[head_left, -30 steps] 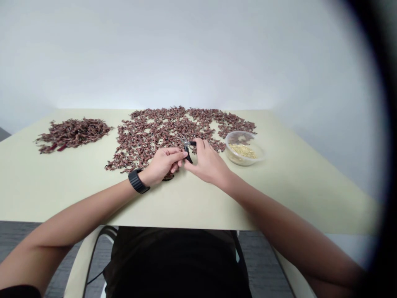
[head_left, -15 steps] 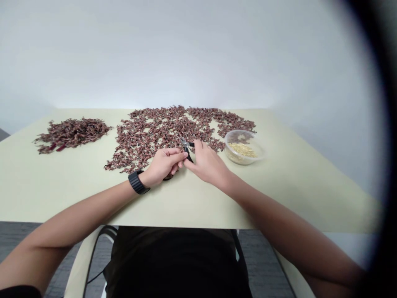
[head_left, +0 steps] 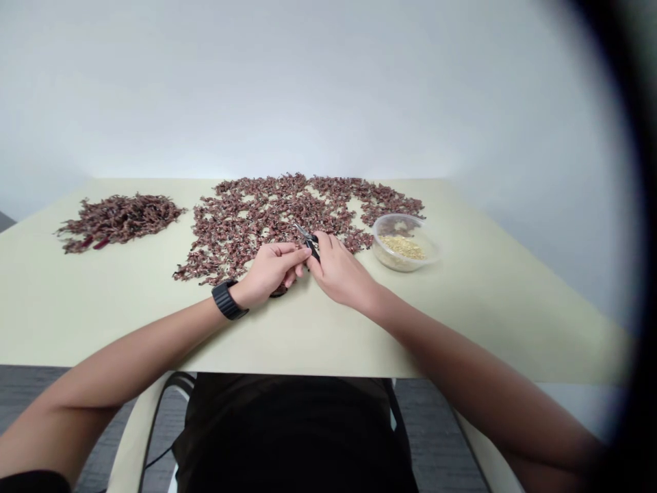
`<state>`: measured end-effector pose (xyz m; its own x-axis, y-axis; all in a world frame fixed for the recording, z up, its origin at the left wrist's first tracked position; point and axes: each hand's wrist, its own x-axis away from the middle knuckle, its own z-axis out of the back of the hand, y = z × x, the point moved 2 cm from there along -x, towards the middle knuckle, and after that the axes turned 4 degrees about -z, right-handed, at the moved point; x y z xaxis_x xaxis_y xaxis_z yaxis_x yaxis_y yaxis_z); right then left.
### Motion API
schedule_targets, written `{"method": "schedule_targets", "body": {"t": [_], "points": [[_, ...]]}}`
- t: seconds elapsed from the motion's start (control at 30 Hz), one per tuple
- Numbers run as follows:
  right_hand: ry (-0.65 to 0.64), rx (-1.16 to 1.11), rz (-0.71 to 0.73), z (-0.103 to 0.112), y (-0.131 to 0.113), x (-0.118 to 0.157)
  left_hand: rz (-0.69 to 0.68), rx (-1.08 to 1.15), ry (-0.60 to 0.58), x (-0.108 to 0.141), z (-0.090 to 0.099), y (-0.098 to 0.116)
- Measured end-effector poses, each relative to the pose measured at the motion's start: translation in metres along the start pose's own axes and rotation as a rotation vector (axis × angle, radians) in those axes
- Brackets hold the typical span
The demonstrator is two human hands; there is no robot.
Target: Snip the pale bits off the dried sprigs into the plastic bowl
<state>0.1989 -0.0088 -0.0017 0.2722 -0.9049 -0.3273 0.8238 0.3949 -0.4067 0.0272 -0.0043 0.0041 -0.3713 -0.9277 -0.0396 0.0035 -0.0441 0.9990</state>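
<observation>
My left hand point(head_left: 269, 268) and my right hand point(head_left: 339, 270) meet low in front of a wide spread of small reddish-brown dried pieces point(head_left: 267, 212). The right fingers are closed around small black-handled snips point(head_left: 309, 242), with the metal tips pointing up and to the left. My left fingertips curl against the lower handle, and anything pinched there is hidden. A dark round item point(head_left: 279, 292) lies partly under the left palm. A black watch point(head_left: 224, 300) sits on my left wrist.
A heap of the same reddish-brown pieces point(head_left: 120, 220) lies at the table's left. To the right stands a clear plastic bowl point(head_left: 382, 229) holding pale yellow bits. The pale table point(head_left: 487, 301) ends in a near edge at my torso, and a chair shows below.
My right hand has shifted slightly left, closer to the left hand. The snips have tilted, with their tips now further left.
</observation>
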Motion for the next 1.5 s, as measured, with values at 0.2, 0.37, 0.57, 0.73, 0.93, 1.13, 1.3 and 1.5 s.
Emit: {"method": "schedule_targets", "body": {"t": [0.2,0.37,0.57,0.73,0.93,1.13,1.3,1.5], "points": [[0.011,0.04,-0.075,0.006,0.005,-0.005,-0.031,-0.093,0.037,-0.002,0.004,0.002],[0.055,0.074,-0.074,0.012,0.009,-0.007,-0.055,-0.216,0.075,-0.008,0.01,-0.002],[0.049,0.019,-0.015,0.019,0.008,-0.007,-0.077,-0.339,0.099,-0.01,0.014,-0.003],[0.013,-0.022,0.005,0.02,0.008,-0.007,-0.148,-0.468,0.136,-0.01,0.015,-0.001],[-0.021,-0.035,0.01,0.022,0.007,-0.007,-0.181,-0.546,0.162,-0.011,0.015,-0.001],[-0.031,-0.041,0.026,0.022,0.007,-0.007,-0.197,-0.587,0.161,-0.011,0.015,-0.001],[-0.039,-0.038,0.018,0.022,0.006,-0.007,-0.203,-0.589,0.156,-0.01,0.014,-0.001],[-0.046,-0.048,0.014,0.023,0.005,-0.007,-0.205,-0.537,0.155,-0.01,0.013,0.0]]}}
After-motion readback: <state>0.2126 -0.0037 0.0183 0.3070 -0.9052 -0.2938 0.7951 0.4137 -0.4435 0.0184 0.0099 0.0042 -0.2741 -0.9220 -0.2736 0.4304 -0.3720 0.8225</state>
